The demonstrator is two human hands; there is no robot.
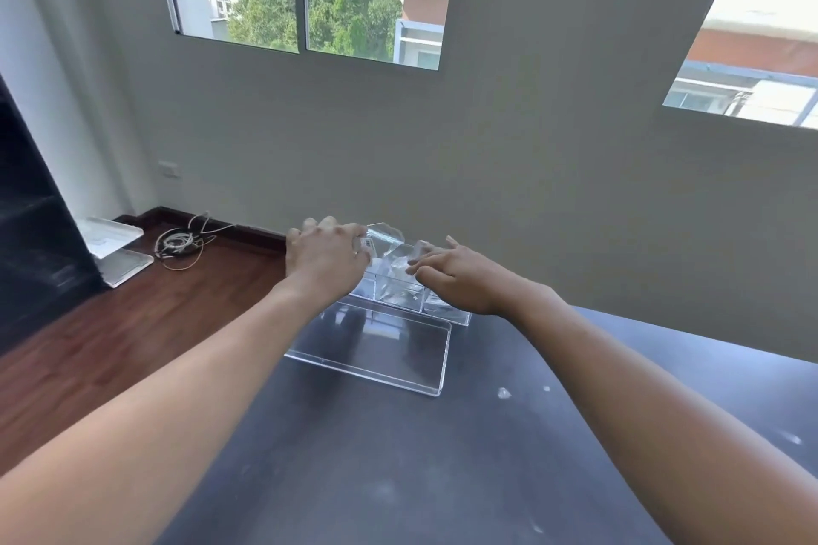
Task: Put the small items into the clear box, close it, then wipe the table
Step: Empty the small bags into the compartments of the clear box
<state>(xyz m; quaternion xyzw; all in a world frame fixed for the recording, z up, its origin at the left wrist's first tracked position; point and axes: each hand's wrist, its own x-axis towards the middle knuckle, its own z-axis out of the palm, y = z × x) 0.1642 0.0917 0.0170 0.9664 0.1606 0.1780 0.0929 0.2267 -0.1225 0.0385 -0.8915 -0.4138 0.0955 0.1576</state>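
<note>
The clear box (398,283) stands open at the desk's (398,456) far edge, its lid (372,345) lying just before it. The left hand (325,254) pinches a clear packet (385,237) over the box; the right hand (460,279), fingers spread, rests on its right end.

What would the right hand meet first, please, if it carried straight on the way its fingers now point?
Probably the clear packet above the clear box: the right hand points up-left toward it. Depth is unclear, so contact is uncertain.

Dark counter (398,478): clear box (400,294) at 12 o'clock, lid (376,350) flat beside it (nearer side), pale smudges (503,393) at 3 o'clock.
</note>
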